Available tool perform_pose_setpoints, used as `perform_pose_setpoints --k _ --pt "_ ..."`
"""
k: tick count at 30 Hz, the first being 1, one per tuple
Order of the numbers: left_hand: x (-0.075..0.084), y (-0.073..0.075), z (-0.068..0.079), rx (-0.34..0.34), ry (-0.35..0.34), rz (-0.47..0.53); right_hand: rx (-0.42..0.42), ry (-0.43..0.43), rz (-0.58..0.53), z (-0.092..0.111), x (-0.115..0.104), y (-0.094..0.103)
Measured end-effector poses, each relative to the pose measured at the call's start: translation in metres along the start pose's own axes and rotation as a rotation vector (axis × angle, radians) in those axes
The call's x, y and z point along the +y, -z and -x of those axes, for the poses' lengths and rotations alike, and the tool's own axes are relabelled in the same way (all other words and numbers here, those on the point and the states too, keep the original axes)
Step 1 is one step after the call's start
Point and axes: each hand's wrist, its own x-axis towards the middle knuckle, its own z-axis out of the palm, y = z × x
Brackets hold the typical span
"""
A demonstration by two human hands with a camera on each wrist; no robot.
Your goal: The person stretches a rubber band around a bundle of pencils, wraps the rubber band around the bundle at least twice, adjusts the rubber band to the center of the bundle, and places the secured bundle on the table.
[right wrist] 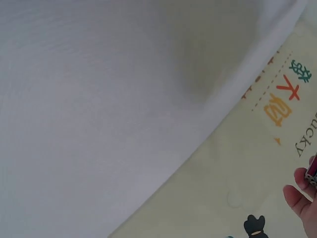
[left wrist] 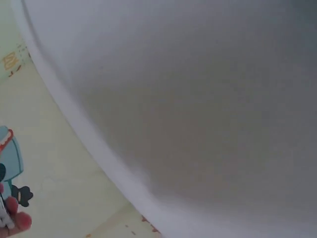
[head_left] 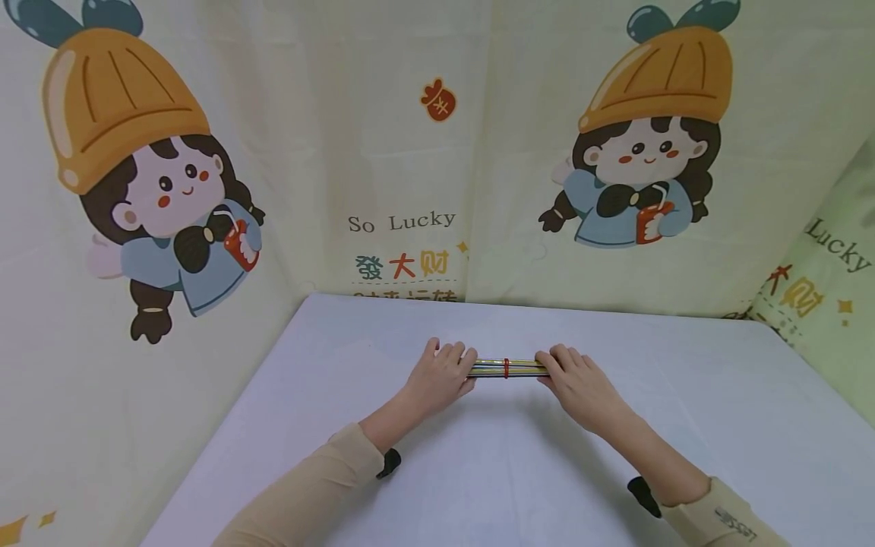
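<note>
A bundle of thin, straight, pencil-like sticks point(head_left: 490, 368) in shiny yellow, blue and silver tones is held level over the white table in the head view. A red band point(head_left: 506, 368) ties it round the middle. My left hand point(head_left: 440, 377) grips the left end, while my right hand point(head_left: 579, 387) grips the right end; both ends are hidden by the fingers. At the lower left edge of the left wrist view, fingertips point(left wrist: 22, 221) show beside a bit of the bundle. Fingers point(right wrist: 296, 200) and the stick ends point(right wrist: 311, 177) appear at the right edge of the right wrist view.
The white-covered table point(head_left: 478, 471) spreads under both hands. A cream cloth backdrop point(head_left: 513, 266) with printed cartoon figures and lettering hangs behind the table and along its sides. Black straps point(head_left: 389, 463) show beneath both forearms, near the beige sleeves point(head_left: 321, 479).
</note>
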Motion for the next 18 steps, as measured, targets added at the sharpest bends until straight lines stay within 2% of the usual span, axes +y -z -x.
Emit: perform_pose_setpoints --k 5,11,18 --pt "0.000 -0.011 0.002 -0.124 -0.050 0.032 -0.047 -0.034 -0.025 0.005 0.002 -0.007" --pt "0.005 -0.021 0.002 -0.222 -0.075 0.013 -0.099 -0.051 -0.028 0.011 0.003 -0.016" --pt "0.015 -0.025 0.001 -0.438 -0.108 0.042 -0.169 -0.041 0.023 0.016 0.004 -0.023"
